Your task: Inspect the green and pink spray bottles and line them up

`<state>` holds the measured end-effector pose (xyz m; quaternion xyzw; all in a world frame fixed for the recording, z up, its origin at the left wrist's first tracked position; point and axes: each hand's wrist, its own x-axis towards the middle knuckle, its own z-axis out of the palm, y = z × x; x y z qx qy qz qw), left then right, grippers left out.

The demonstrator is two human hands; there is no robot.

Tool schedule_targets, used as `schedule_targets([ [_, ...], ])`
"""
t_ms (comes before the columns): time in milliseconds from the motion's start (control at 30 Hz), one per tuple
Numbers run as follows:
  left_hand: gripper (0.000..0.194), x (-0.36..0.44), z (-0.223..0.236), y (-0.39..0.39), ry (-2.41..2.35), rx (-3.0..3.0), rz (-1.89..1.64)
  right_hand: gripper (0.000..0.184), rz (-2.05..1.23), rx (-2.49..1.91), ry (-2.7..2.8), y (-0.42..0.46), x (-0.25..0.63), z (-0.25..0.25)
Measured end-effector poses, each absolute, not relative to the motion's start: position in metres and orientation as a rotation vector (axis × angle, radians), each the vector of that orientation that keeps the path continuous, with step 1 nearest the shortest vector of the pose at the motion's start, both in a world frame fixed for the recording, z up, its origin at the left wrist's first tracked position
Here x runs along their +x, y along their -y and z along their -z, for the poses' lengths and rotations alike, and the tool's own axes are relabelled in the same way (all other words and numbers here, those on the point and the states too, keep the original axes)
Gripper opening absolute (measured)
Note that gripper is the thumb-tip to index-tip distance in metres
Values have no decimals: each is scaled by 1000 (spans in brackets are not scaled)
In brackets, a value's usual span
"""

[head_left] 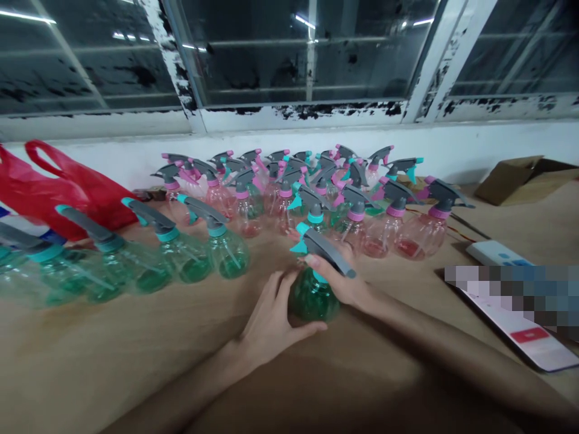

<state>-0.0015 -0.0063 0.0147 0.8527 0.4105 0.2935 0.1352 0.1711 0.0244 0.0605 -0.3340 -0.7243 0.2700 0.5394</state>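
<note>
A green see-through spray bottle (313, 296) with a grey and turquoise trigger head (329, 250) stands upright in front of me. My left hand (275, 319) curves round the left side of its body, thumb across the front. At the neck, my right hand (346, 280) grips the turquoise collar from the right, its thumb just under the head. Some of the right fingers are hidden behind the bottle. Close behind it is another turquoise-collared spray bottle (315, 218), partly covered.
Several green spray bottles (228, 256) line the left, and many pink ones (420, 235) crowd the back by the wall. A red plastic bag (85, 193) lies far left. On the right are a phone (506, 322), a white device (495, 252) and an open cardboard box (515, 181).
</note>
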Motion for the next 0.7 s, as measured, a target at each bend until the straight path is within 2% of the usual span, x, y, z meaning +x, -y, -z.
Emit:
schedule_targets([
  [233,62,-30,-27,3,-1404,2553,-976,33,-422,-801,1699,-42,125,-66],
  [400,56,-38,-36,-6,-1565,2742,-946,33,-343,-865,1712,-46,117,-71],
  [500,53,-40,-41,-14,-1676,2815,-923,46,-308,-1028,1770,-40,124,-71],
  [700,71,-41,-50,-29,-1730,2973,-772,44,-266,-1189,1879,-44,133,-62],
])
